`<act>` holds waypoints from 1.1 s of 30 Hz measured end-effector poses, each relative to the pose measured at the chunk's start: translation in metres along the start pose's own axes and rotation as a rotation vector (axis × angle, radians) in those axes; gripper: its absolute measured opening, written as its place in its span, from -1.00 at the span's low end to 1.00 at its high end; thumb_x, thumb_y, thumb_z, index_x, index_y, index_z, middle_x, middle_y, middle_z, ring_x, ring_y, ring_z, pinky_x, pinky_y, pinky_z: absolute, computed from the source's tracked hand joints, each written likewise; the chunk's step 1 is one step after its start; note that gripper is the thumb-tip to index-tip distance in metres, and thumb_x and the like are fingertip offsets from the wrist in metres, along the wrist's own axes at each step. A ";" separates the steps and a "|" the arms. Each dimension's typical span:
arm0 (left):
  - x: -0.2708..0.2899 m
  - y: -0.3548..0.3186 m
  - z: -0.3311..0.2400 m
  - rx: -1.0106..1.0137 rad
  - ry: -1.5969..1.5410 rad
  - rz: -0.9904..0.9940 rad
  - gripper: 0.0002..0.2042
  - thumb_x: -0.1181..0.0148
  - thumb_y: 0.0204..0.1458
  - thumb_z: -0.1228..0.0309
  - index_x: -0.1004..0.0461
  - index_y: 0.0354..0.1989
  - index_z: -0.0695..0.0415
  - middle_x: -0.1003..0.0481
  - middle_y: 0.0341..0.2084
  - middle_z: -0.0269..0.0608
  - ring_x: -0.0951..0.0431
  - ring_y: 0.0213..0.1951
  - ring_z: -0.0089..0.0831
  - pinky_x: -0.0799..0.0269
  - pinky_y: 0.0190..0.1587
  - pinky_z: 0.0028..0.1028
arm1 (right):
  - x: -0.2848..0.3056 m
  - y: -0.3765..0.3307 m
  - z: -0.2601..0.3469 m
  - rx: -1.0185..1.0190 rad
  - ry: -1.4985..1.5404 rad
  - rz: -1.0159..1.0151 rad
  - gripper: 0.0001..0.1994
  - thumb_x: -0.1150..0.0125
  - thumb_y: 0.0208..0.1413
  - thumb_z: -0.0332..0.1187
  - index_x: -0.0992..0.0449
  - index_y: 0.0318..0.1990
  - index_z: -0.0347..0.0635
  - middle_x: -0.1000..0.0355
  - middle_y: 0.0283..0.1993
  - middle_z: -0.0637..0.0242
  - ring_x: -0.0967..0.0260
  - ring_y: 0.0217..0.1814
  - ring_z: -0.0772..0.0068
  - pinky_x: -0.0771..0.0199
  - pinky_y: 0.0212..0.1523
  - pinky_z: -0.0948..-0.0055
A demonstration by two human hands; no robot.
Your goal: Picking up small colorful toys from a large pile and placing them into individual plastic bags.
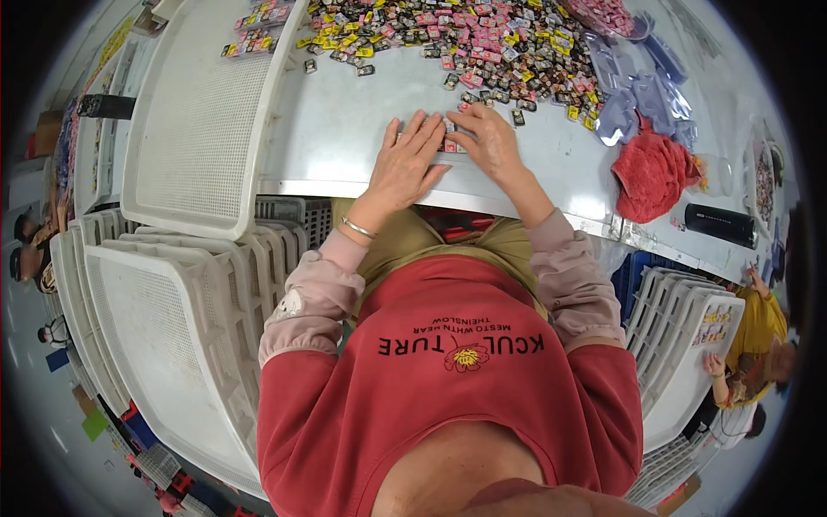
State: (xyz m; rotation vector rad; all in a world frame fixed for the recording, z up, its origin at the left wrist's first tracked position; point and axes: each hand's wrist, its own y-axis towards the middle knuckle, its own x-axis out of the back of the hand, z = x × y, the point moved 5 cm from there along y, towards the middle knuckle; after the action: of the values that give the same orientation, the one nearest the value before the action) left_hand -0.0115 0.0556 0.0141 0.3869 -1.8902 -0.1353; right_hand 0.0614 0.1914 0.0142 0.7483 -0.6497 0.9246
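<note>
On the metal table, a small group of pink and white plastic pieces [451, 144] lies between my hands. My left hand [408, 162] rests flat with fingers stretched out, its fingertips along the left side of the group. From the right, my right hand [493, 145] is bent, thumb and forefinger closing on the pieces; its fingers partly hide them. Just beyond, a large loose heap of small pieces [482, 43] in pink, black and yellow spreads over the far side of the table.
A white mesh tray [194, 121] stands at the table's left, with stacked white trays [159, 319] below. Purple clear plastic holders [646, 95], a red cloth [650, 177] and a black box-shaped device [720, 225] lie right. Another person [754, 345] handles trays at far right.
</note>
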 end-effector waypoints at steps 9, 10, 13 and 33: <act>0.001 -0.001 -0.005 0.024 0.055 0.031 -0.34 -0.10 0.02 0.11 -0.14 0.25 0.23 -0.11 0.28 -0.11 -0.06 0.31 -0.16 0.14 0.30 -0.04 | 0.004 -0.022 0.029 0.143 -0.284 0.035 -0.49 -0.23 -0.01 -0.22 -0.36 0.09 -0.25 -0.22 0.13 0.13 -0.22 0.00 0.14 -0.27 -0.11 0.24; 0.001 -0.001 -0.006 0.030 0.035 0.018 -0.33 -0.10 0.01 0.13 -0.13 0.26 0.22 -0.12 0.28 -0.10 -0.06 0.31 -0.16 0.14 0.30 -0.04 | 0.003 -0.024 0.028 0.123 -0.306 0.083 -0.44 -0.22 0.00 -0.17 -0.32 0.13 -0.28 -0.17 0.21 0.11 -0.19 0.07 0.12 -0.22 -0.06 0.22; 0.002 -0.002 -0.005 0.036 0.032 0.019 -0.34 -0.10 -0.02 0.22 -0.11 0.28 0.21 -0.11 0.29 -0.10 -0.05 0.33 -0.16 0.14 0.30 -0.04 | -0.001 -0.019 0.024 0.119 -0.295 0.127 -0.38 -0.22 -0.01 -0.10 -0.28 0.16 -0.27 -0.08 0.29 0.10 -0.13 0.17 0.12 -0.16 -0.01 0.24; 0.009 -0.002 -0.005 0.034 0.072 0.017 -0.42 0.00 0.11 0.15 -0.13 0.28 0.14 -0.16 0.25 -0.09 -0.08 0.29 -0.15 0.08 0.26 -0.01 | 0.039 -0.048 -0.050 -0.240 0.518 -0.241 -0.71 -0.14 0.11 -0.39 -0.45 -0.03 -0.33 -0.46 -0.15 0.19 -0.46 -0.14 0.40 -0.46 -0.18 0.49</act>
State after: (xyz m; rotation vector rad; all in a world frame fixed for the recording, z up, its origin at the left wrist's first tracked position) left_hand -0.0092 0.0511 0.0237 0.3942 -1.8263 -0.0773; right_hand 0.1295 0.2298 0.0017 0.3387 -0.2003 0.7579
